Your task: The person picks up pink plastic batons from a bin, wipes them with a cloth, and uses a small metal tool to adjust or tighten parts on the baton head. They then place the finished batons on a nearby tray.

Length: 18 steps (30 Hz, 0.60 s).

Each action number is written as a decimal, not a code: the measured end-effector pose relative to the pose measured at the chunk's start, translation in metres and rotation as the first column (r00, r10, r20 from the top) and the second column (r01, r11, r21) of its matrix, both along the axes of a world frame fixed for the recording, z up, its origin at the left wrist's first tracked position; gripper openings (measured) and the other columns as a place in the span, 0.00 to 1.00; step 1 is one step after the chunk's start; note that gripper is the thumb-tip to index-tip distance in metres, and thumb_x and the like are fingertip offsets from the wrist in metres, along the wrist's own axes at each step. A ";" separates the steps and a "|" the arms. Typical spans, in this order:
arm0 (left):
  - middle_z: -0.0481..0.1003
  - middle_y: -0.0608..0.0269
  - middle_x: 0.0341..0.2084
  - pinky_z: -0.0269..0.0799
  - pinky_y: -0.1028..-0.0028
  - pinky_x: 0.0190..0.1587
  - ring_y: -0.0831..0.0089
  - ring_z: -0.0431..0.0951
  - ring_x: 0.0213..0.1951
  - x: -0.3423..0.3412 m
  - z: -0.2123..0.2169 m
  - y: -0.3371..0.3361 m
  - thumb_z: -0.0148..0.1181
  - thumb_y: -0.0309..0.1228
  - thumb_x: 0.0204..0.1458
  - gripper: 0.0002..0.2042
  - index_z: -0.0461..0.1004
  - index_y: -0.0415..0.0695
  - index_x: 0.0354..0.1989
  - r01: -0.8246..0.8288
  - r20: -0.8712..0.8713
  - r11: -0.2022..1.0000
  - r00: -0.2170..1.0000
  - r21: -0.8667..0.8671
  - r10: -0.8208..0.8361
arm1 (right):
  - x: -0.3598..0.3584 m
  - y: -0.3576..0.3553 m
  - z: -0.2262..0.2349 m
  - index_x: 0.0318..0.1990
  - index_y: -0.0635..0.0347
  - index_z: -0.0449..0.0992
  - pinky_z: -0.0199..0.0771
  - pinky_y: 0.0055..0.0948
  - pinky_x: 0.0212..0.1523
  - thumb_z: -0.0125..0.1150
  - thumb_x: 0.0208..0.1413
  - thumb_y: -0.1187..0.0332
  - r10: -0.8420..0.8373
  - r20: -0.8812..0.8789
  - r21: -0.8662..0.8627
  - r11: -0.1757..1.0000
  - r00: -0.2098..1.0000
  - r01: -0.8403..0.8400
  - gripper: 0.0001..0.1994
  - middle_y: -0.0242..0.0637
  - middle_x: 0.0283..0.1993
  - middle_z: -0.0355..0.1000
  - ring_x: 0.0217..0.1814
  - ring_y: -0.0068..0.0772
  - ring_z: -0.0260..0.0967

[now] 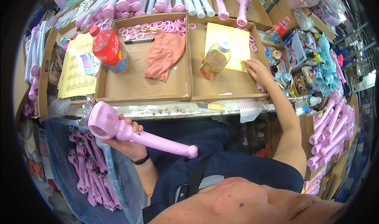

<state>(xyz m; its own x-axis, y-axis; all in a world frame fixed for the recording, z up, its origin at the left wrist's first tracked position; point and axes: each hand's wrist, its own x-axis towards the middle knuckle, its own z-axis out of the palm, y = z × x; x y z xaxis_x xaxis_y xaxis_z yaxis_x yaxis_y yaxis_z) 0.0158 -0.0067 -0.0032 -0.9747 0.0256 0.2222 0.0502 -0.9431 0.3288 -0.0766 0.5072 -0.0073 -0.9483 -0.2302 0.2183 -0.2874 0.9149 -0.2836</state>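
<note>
My left hand (132,143) is wrapped round the handle of a pink toy wand (158,141) at the lower left. The wand lies slanted, its wide hollow head (103,120) up to the left and its narrow end toward my body. A clear, shiny piece (85,111) sits at the head's far side. Out to the right, my right hand (258,72) rests at the right edge of a yellow sheet (221,32) in the cardboard tray (227,90). Its fingers look stretched out over the paper's edge; the thumb is hidden. A bottle of pale liquid (215,61) stands beside that sheet.
The left tray (146,93) holds a red-labelled bottle (111,50), a black marker (139,40), an orange cloth (165,55) and pink rings (169,26). A blue-lined bin (63,161) contains several pink wands. More wands (333,133) are stacked at right and along the back.
</note>
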 end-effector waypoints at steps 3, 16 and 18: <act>0.66 0.52 0.44 0.65 0.64 0.41 0.65 0.67 0.35 0.001 -0.001 -0.001 0.52 0.62 0.49 0.42 0.56 0.35 0.59 -0.002 -0.006 1.000 1.000 0.006 0.002 | 0.002 0.001 0.000 0.49 0.54 0.73 0.70 0.36 0.48 0.56 0.53 0.70 -0.028 0.059 0.092 0.996 0.998 0.022 0.15 0.40 0.50 0.70 0.50 0.45 0.68; 0.68 0.52 0.42 0.67 0.64 0.40 0.62 0.70 0.36 0.003 -0.001 0.003 0.47 0.66 0.48 0.43 0.58 0.37 0.58 -0.042 0.035 0.999 0.999 0.008 0.042 | 0.002 -0.014 0.007 0.58 0.62 0.64 0.65 0.38 0.53 0.51 0.55 0.73 -0.012 0.078 0.095 0.995 0.997 0.004 0.21 0.49 0.53 0.63 0.53 0.51 0.63; 0.68 0.52 0.42 0.67 0.64 0.40 0.62 0.70 0.35 0.003 -0.002 0.003 0.47 0.66 0.48 0.43 0.58 0.37 0.58 -0.063 0.051 0.998 0.997 0.006 0.063 | 0.003 -0.013 0.006 0.58 0.63 0.64 0.65 0.38 0.54 0.50 0.56 0.74 0.001 0.099 0.065 0.998 0.995 -0.008 0.21 0.49 0.54 0.63 0.54 0.51 0.62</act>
<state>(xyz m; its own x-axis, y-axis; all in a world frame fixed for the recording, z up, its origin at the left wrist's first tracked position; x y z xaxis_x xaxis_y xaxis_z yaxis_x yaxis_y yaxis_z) 0.0186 -0.0036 -0.0048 -0.9843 -0.0375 0.1722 0.0928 -0.9409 0.3257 -0.0732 0.4944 -0.0009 -0.9635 -0.2453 0.1076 -0.2651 0.9311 -0.2506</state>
